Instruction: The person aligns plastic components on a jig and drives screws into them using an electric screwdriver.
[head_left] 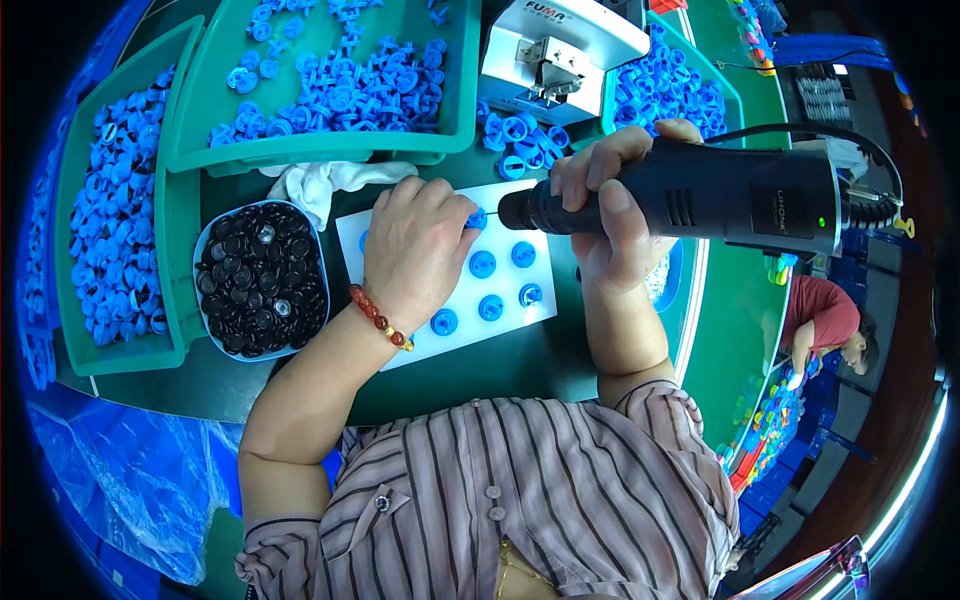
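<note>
My right hand (612, 190) is wrapped round a black electric screwdriver (690, 195), held nearly level with its bit pointing left. The thin bit reaches a small blue plastic part (478, 218) at the upper edge of a white board (470, 300). My left hand (420, 240) pinches that part between thumb and fingers. Several blue round parts, such as one near the middle (482, 264), stand on the board in rows. One at the lower right (530, 295) shows a shiny piece on top. The left hand and forearm hide some of the board's left side.
Left of the board sits a tub of black round caps (262, 280). Green trays (320, 152) of blue parts stand at the back and far left. A white cloth (325, 185) lies behind the board, near a white machine (560, 60) and loose blue rings (525, 140). Another person (825, 320) works at right.
</note>
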